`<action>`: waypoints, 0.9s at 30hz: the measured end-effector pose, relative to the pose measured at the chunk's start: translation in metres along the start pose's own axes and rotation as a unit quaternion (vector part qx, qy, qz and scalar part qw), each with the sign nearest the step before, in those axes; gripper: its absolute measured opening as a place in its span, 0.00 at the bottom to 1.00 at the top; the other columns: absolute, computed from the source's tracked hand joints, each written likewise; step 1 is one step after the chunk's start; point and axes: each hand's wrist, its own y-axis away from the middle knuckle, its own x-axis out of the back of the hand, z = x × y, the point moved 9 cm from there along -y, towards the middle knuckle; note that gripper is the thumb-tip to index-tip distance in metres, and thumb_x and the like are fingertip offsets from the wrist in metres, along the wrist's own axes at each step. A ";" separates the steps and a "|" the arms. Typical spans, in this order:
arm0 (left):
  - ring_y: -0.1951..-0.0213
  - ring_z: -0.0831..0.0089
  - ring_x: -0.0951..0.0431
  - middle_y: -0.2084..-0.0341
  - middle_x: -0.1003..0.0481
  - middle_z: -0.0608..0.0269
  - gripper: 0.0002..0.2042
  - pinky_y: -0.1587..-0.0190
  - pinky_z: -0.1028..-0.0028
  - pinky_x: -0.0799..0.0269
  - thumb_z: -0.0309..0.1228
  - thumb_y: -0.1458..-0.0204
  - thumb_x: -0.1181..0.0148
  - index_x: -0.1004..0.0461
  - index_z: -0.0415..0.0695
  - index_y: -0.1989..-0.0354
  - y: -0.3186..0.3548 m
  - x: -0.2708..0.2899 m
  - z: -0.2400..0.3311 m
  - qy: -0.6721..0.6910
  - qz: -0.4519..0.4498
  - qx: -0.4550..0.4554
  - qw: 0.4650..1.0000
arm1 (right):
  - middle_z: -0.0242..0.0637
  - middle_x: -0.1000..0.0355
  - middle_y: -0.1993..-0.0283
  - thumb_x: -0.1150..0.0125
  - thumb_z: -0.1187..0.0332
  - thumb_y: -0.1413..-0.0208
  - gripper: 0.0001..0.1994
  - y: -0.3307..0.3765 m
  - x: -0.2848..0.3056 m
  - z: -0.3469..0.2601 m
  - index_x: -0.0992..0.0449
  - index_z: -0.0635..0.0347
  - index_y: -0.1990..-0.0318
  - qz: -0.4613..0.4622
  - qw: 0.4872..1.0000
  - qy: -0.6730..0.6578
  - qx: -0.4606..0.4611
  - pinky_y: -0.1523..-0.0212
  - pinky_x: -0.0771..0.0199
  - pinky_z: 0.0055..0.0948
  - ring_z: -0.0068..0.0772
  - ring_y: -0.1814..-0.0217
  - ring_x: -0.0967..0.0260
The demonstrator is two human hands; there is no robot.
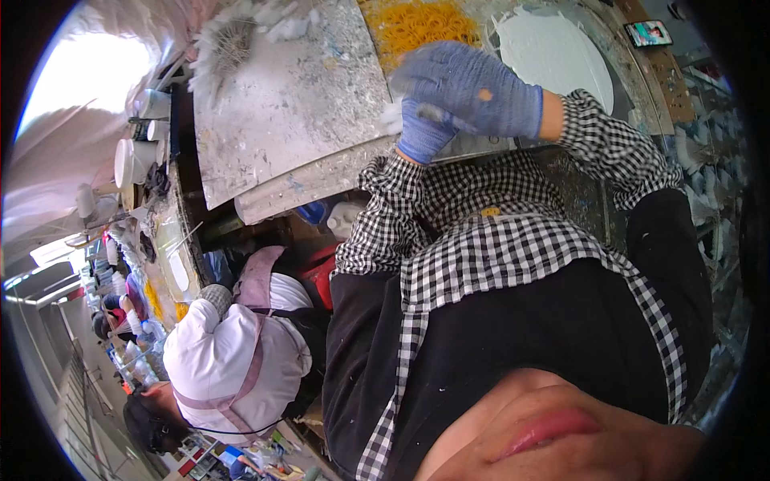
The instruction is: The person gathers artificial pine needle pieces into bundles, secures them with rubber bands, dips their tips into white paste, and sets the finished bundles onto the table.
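Observation:
Both my hands wear blue knitted gloves and meet above the near edge of the worktable. My right hand (485, 92) lies across the top of my left, its fingers bent and pressed together, their tips smeared by motion. Under it, my left hand (425, 135) is closed, with most of its fingers hidden. A white, blurred tuft (391, 118) shows beside the gloves; what it belongs to is covered. Just beyond the hands lies a heap of yellow rubber bands (425, 24). To their right is a round spread of thick white paste (553, 52).
A stained grey board (281, 104) covers the left of the table, with a bundle of white, bristly tufts (228, 44) at its far corner. A phone (648, 33) lies at far right. White buckets (134, 163) stand at left. A co-worker in white (233, 361) sits at left.

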 end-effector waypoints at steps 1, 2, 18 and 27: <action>0.46 0.58 0.28 0.42 0.35 0.48 0.32 0.46 0.65 0.28 0.37 0.46 0.38 0.43 0.42 0.35 -0.013 0.012 0.010 -0.194 0.048 -0.049 0.979 | 0.43 0.26 0.46 0.54 0.58 0.32 0.18 -0.004 0.007 0.007 0.26 0.61 0.46 0.034 0.998 -0.042 0.038 0.42 0.29 0.39 0.39 0.42 0.29; 0.46 0.57 0.28 0.43 0.34 0.48 0.32 0.47 0.64 0.27 0.35 0.47 0.37 0.42 0.42 0.35 -0.012 0.018 0.021 -0.375 0.095 -0.085 0.918 | 0.43 0.26 0.46 0.54 0.58 0.32 0.18 -0.009 0.017 0.007 0.26 0.61 0.46 0.034 0.997 -0.042 0.050 0.42 0.29 0.39 0.39 0.42 0.29; 0.63 0.67 0.23 0.71 0.25 0.60 0.10 0.56 0.67 0.25 0.24 0.46 0.36 0.32 0.41 0.61 0.027 -0.002 0.164 0.051 0.046 -0.143 0.987 | 0.43 0.22 0.53 0.42 0.44 0.46 0.23 0.079 -0.146 0.132 0.17 0.51 0.55 -0.263 0.760 -0.360 -0.473 0.49 0.29 0.36 0.37 0.52 0.27; 0.62 0.71 0.24 0.64 0.24 0.59 0.14 0.57 0.71 0.28 0.23 0.43 0.39 0.33 0.40 0.50 0.034 0.031 0.180 0.179 0.236 -0.077 0.952 | 0.34 0.23 0.60 0.51 0.59 0.34 0.14 0.039 -0.038 0.189 0.26 0.56 0.49 0.221 0.895 -0.283 -0.266 0.65 0.23 0.27 0.29 0.68 0.25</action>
